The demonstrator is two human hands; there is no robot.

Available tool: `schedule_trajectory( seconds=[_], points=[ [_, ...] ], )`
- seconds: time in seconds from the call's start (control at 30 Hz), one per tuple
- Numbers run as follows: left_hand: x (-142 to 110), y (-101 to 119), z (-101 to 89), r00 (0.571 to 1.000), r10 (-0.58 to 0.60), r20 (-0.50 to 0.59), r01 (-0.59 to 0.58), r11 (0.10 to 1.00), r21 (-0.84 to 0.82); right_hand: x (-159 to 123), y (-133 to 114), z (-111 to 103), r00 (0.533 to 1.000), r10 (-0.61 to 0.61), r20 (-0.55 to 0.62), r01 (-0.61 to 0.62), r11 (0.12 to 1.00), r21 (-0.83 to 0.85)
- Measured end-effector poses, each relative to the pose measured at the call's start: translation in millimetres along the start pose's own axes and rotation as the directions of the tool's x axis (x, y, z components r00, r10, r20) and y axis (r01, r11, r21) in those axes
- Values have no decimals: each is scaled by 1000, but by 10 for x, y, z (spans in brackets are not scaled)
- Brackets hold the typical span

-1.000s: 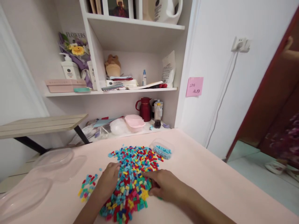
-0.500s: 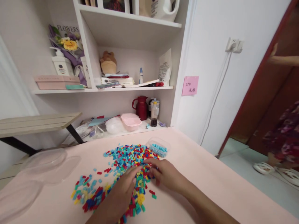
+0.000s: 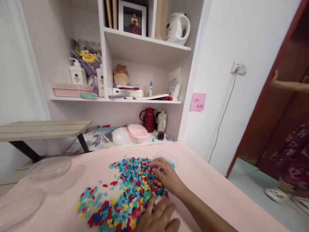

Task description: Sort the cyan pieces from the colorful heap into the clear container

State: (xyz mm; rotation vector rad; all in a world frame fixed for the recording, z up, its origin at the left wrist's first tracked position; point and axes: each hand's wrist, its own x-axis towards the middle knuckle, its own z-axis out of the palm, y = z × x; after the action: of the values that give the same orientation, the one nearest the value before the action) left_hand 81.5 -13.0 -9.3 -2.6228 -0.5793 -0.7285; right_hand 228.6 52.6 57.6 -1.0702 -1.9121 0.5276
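A heap of small building bricks (image 3: pixel 135 183) in blue, red, yellow and green spreads over the pink tabletop (image 3: pixel 212 196). My left hand (image 3: pixel 159 216) lies at the heap's near right edge, fingers spread, with nothing visible in it. Over the heap's right side is my right hand (image 3: pixel 166 175), its fingers loosely bent and apart, and I see no brick in them. Just behind that hand stands a clear plastic tub (image 3: pixel 169 155) with light blue bricks in it, partly covered by the hand.
Clear plastic lids or tubs (image 3: pixel 51 167) lie on the left of the table. Behind are a pink plastic container (image 3: pixel 138 133), a dark red jug (image 3: pixel 148 120) and a bottle of dark liquid (image 3: pixel 161 127). A small slatted wooden stand (image 3: pixel 45 129) is at the left. Another person (image 3: pixel 293 154) stands by the doorway.
My left hand has moved from the heap's middle to its near right edge, and its fingers have spread. My right hand stays over the right side. The view has tilted upward.
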Motion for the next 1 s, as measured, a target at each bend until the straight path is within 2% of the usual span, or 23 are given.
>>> schedule_trajectory(
  seconds=[0.13, 0.23, 0.3, 0.37, 0.43, 0.53, 0.67, 0.8, 0.87, 1.0],
  points=[
    [-88, -51, 254, 1000, -20, -20, 20, 1000, 1, 367, -91, 196, 985, -52, 167, 65, 995, -75],
    [-175, -102, 568, 994, -44, -99, 50, 997, 57, 644, -107, 407, 968, 36, 249, 26, 970, -243],
    [-220, -141, 759, 993, -19, -118, 29, 996, 83, 790, -81, 545, 957, 94, 276, -5, 951, -308],
    [-244, -180, 873, 991, 21, -132, -9, 996, 90, 888, -46, 656, 945, 123, 305, -16, 944, -329],
    [-248, -209, 891, 989, 55, -138, -41, 994, 100, 933, -21, 730, 934, 143, 326, -22, 938, -347],
    [-231, -230, 765, 986, 89, -145, -68, 987, 143, 918, -13, 771, 929, 144, 339, -17, 936, -352],
    [-207, -239, 447, 988, 87, -129, -68, 987, 146, 777, -33, 706, 905, 69, 420, 48, 964, -262],
    [-146, -227, 97, 994, 89, -65, -84, 993, 84, 534, -70, 491, 860, -28, 509, 95, 990, -107],
    [-97, -205, -55, 997, 67, 31, -68, 997, 42, 389, -94, 342, 847, -67, 527, 101, 994, -35],
    [-5, -161, -258, 991, 18, 131, -15, 1000, -24, 110, -105, 60, 851, -105, 515, 4, 981, 194]
  ],
)
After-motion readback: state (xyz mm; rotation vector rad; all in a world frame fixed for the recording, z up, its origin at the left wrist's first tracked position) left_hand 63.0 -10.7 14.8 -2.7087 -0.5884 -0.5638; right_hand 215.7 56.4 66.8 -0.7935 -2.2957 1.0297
